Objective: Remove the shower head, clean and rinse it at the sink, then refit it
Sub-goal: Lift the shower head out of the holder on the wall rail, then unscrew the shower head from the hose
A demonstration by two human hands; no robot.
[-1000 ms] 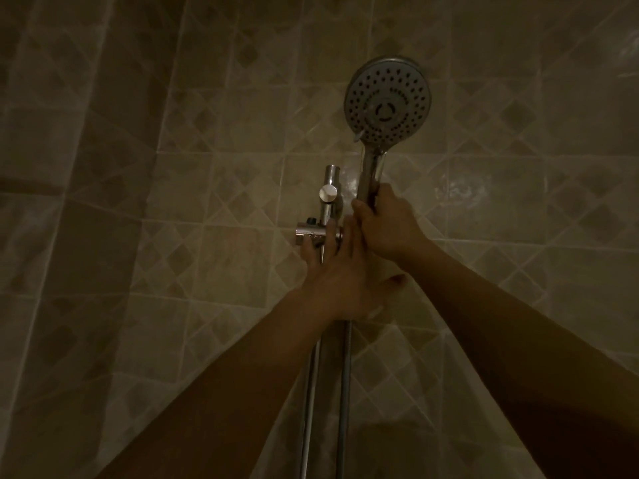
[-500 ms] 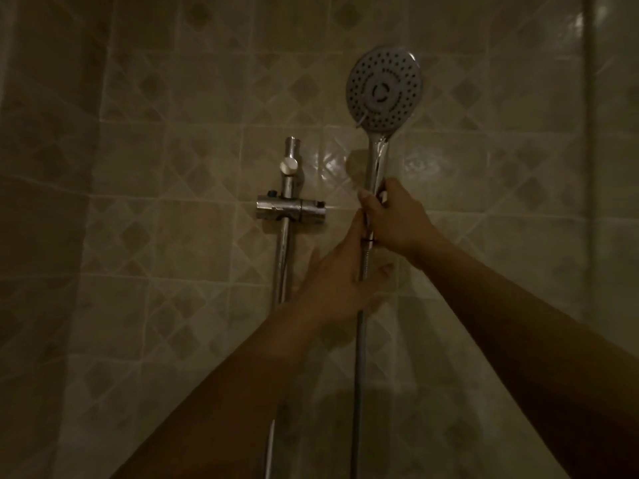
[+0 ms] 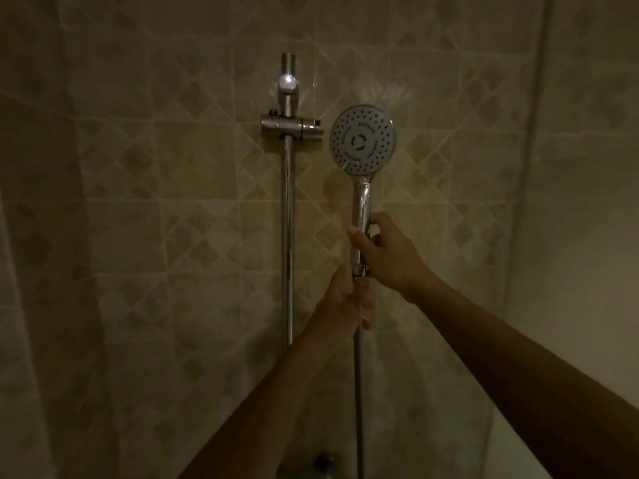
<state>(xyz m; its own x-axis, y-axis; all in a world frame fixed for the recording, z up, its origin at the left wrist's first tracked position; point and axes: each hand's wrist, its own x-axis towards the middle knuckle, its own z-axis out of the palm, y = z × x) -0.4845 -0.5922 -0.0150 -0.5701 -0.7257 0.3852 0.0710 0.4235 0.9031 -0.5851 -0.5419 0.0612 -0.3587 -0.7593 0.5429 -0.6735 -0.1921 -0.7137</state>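
I see the right hand (image 3: 387,257) wrapped tight around the chrome handle of the shower head (image 3: 362,140), holding it upright, clear of the bracket (image 3: 292,127) at its nine o'clock. At the handle's six o'clock, the left hand (image 3: 340,299) seems closed on the hose (image 3: 359,392) near its nut; dim light blurs those fingers.

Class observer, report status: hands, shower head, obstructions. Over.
Right hand grips shower head handle. Left hand on hose joint. Off holder. Nothing obstructing.
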